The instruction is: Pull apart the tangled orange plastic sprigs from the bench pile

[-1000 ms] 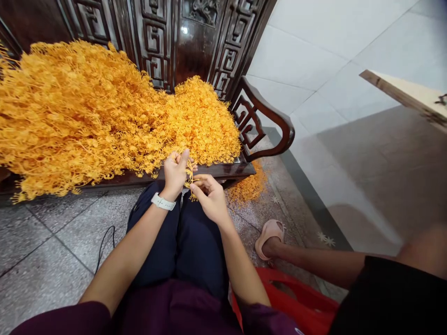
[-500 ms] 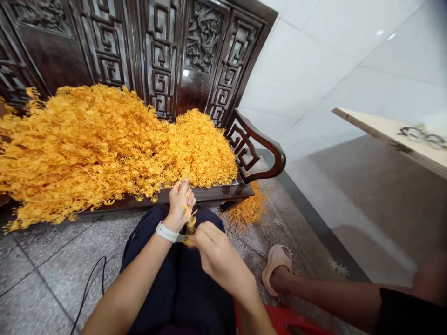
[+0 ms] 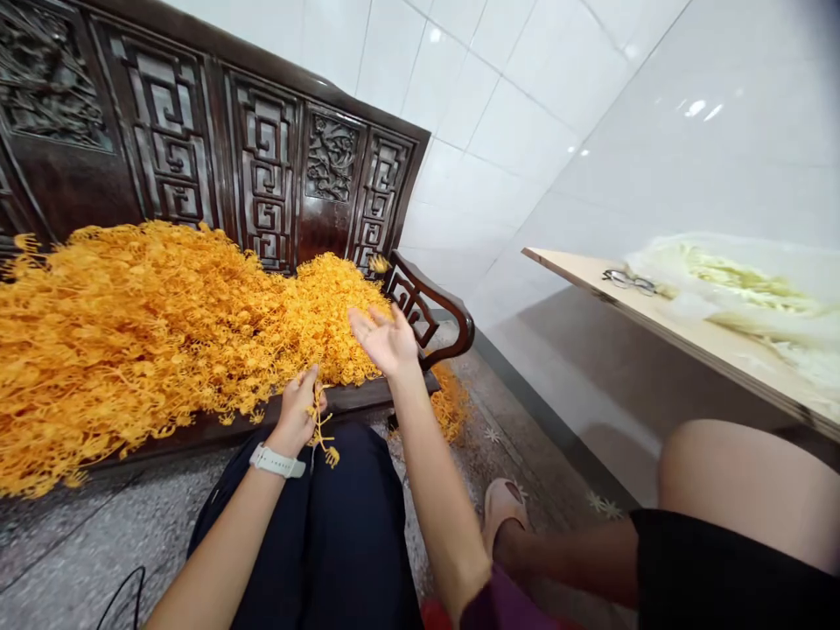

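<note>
Head view: we see the left hand (image 3: 297,413) low at the front edge of the worktop (image 3: 164,442), fingers pinched closed on an orange sprig (image 3: 323,430). The sprig hangs just over our knee, long axis near vertical, tip pointing down. Our right hand (image 3: 387,337) is raised over the right end of the orange pile (image 3: 144,341), palm up, fingers spread wide, holding nothing. The pile covers the worktop almost to its front edge and runs up to the armrest (image 3: 437,306). Open floor shows right of the armrest along the wall. A co-worker's foot in a pink slipper (image 3: 502,506) sits near our right knee. A board (image 3: 689,337) with glasses (image 3: 626,280) juts in from the far right.
</note>
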The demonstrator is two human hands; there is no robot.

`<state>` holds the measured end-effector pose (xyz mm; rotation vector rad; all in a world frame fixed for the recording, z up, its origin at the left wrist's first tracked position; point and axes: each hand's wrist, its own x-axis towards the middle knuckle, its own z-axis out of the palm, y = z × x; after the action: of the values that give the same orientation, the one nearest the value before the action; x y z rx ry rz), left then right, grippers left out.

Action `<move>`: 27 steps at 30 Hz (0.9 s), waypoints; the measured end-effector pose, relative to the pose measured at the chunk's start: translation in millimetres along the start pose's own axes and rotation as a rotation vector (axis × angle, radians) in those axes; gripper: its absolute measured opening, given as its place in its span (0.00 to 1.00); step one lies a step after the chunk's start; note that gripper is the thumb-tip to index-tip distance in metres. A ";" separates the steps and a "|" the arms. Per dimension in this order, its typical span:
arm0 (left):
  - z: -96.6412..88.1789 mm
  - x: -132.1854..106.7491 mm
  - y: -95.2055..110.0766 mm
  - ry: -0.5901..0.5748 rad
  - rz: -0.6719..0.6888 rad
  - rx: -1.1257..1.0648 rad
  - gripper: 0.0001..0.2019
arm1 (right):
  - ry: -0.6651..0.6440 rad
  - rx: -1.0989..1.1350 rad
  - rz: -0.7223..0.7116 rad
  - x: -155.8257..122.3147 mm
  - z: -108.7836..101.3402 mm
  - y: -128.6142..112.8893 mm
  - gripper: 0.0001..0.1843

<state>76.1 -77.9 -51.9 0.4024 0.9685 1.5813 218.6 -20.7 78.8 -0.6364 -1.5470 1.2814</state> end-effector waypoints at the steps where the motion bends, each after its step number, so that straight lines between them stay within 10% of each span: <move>1: -0.8 -1.1 0.8 0.008 0.005 0.001 0.28 | 0.105 0.028 0.062 3.9 3.3 13.6 0.35; 9: -4.5 -1.0 12.3 0.090 0.117 -0.105 0.30 | 0.231 -0.043 0.232 -92.4 51.6 73.2 0.22; 27: -11.1 -3.3 21.4 0.144 -0.100 -0.169 0.21 | 0.115 -0.466 0.217 -185.6 94.4 41.7 0.13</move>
<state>55.1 -84.4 -41.4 0.1223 0.9404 1.6029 194.3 -206.4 -21.2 -1.1800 -1.7271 1.0175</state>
